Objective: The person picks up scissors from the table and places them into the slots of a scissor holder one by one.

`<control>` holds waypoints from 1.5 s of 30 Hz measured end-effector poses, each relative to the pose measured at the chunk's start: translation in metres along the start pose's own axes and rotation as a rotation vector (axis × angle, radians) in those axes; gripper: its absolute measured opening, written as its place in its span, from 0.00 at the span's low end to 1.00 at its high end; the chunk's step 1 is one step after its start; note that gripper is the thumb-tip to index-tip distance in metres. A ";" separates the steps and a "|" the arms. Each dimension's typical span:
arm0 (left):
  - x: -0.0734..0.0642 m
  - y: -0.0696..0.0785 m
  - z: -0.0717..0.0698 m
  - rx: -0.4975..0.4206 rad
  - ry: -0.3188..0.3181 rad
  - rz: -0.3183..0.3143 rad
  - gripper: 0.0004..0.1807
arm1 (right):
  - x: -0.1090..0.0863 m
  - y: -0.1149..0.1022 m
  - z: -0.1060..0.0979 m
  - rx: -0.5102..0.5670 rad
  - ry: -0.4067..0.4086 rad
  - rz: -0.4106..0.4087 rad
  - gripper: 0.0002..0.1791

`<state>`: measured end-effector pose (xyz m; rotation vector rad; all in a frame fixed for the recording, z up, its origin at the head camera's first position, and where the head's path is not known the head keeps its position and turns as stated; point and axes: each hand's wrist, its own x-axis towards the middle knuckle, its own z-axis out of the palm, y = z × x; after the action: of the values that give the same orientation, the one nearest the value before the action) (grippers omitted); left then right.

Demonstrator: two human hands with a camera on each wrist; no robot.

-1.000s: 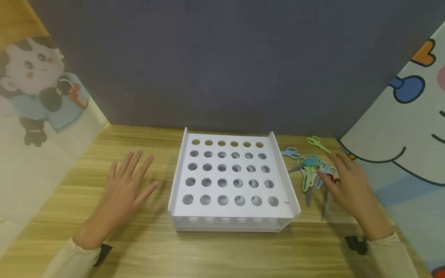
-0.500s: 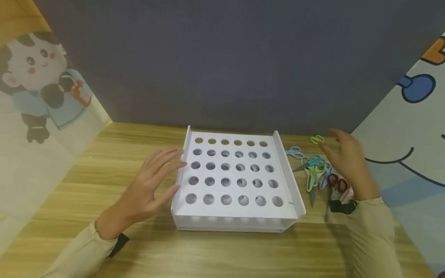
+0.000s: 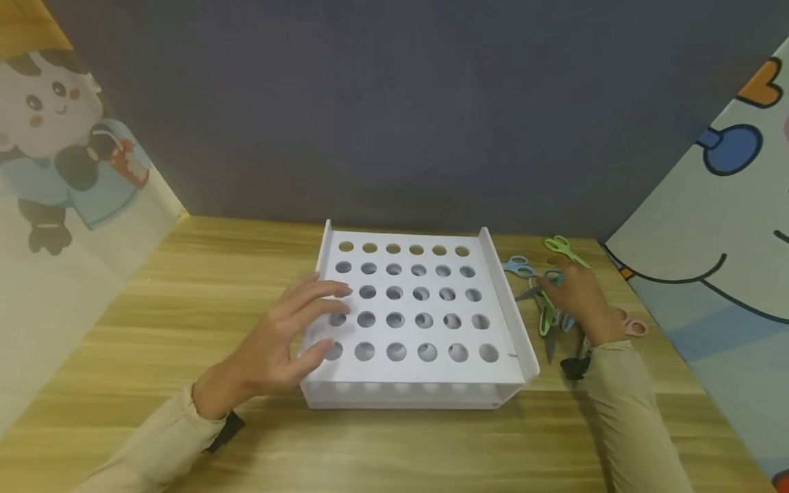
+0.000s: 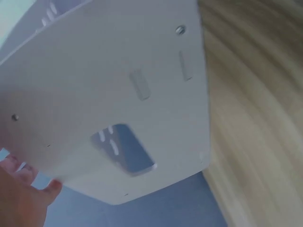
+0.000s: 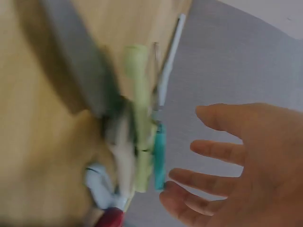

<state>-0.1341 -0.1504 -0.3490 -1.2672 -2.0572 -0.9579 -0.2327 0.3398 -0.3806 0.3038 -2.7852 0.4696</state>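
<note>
A white rack [image 3: 411,374] with rows of round holes stands on the wooden table. My left hand [image 3: 277,342] is over its left side wall, fingers gently bent above the leftmost holes. In the left wrist view, the thumb is near the edge of the rack's side panel [image 4: 94,71]. My right hand [image 3: 579,298] reaches over a pile of scissors right of the rack, partly hiding it. The right wrist view shows its fingers spread and holding nothing, fingertips close to the teal-handled scissors [image 5: 160,158]. Green-handled scissors [image 3: 546,315] lie beside these.
Light blue scissors [image 3: 519,266] lie against the rack's right wall. Lime-green scissors [image 3: 564,248] are farther back, and pink-handled scissors [image 3: 631,324] lie right of my right wrist. A dark panel [image 3: 394,116] closes off the back; printed walls flank both sides.
My left hand has moved right, from the bare table to over the rack's left side. My right hand lifted off to the right, then came down and left over the scissors pile.
</note>
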 end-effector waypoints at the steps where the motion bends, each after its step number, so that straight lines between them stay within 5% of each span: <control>1: -0.001 -0.001 0.002 -0.007 0.007 0.008 0.19 | 0.000 0.002 0.003 -0.008 -0.002 -0.011 0.26; 6: -0.005 -0.002 0.013 -0.052 0.042 0.048 0.18 | -0.002 0.006 0.015 -0.048 0.014 -0.062 0.23; 18: -0.006 -0.005 0.025 -0.037 0.079 0.080 0.20 | -0.003 0.019 0.019 -0.011 0.006 -0.015 0.20; 36: -0.006 -0.004 0.026 -0.046 0.128 0.101 0.22 | 0.000 0.017 0.004 0.103 -0.063 0.079 0.37; 45: -0.006 -0.005 0.027 -0.050 0.134 0.099 0.22 | 0.004 0.009 -0.009 0.132 0.017 -0.008 0.32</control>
<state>-0.1382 -0.1342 -0.3711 -1.2817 -1.8623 -1.0253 -0.2361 0.3507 -0.3738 0.3382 -2.7407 0.6526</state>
